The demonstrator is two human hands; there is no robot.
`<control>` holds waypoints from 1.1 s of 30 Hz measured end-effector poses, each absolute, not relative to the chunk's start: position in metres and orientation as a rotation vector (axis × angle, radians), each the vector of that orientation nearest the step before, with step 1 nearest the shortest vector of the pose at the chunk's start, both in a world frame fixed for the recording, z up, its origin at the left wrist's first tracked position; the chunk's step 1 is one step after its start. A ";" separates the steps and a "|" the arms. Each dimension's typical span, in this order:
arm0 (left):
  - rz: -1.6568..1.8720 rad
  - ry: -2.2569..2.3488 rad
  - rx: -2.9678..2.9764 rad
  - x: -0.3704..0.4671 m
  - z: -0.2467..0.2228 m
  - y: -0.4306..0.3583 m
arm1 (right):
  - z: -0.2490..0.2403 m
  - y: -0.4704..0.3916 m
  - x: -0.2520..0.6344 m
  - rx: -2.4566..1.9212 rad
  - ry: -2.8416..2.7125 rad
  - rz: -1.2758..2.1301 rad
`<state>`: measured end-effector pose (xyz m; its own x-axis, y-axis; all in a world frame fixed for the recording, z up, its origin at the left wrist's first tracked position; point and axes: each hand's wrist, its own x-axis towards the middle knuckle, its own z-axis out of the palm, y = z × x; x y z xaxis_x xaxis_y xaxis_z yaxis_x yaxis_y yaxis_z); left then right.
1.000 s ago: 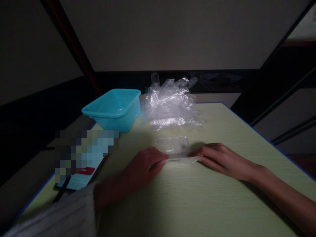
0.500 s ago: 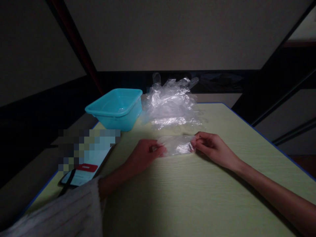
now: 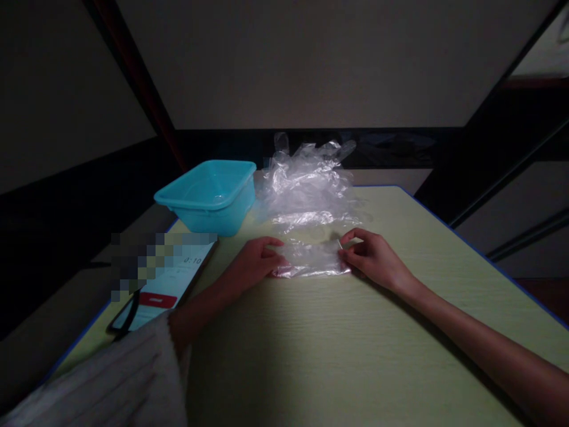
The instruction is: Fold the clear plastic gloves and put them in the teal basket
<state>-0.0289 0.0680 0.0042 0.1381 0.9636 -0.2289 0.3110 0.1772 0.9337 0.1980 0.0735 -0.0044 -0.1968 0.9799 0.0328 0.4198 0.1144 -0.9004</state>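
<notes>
A flat piece of clear plastic film (image 3: 311, 260), folded into a strip, lies low over the table between my two hands. My left hand (image 3: 256, 264) pinches its left end between thumb and fingers. At the right end, my right hand (image 3: 371, 258) grips the edge with thumb and forefinger. Just beyond the strip is a loose pile of crinkled clear plastic gloves (image 3: 311, 184), with glove fingers poking up at the top.
A turquoise plastic basin (image 3: 213, 207) stands at the back left of the pale yellow-green table (image 3: 338, 350). Nearer on the left lies a phone (image 3: 164, 290) with a lit screen, partly blurred, and a dark strap across it. A wall rises behind the table.
Both hands have shifted slightly to the left and away from me with the film. The film's near edge now looks flatter and straighter.
</notes>
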 end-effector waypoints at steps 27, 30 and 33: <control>0.662 1.244 1.495 -0.038 0.010 0.051 | -0.008 0.071 0.201 -1.414 -1.933 0.518; 0.691 1.224 1.608 -0.036 0.009 0.050 | -0.011 0.072 0.202 -1.412 -1.970 0.452; 0.791 1.249 1.797 -0.032 0.007 0.049 | -0.013 0.073 0.204 -1.423 -2.008 0.406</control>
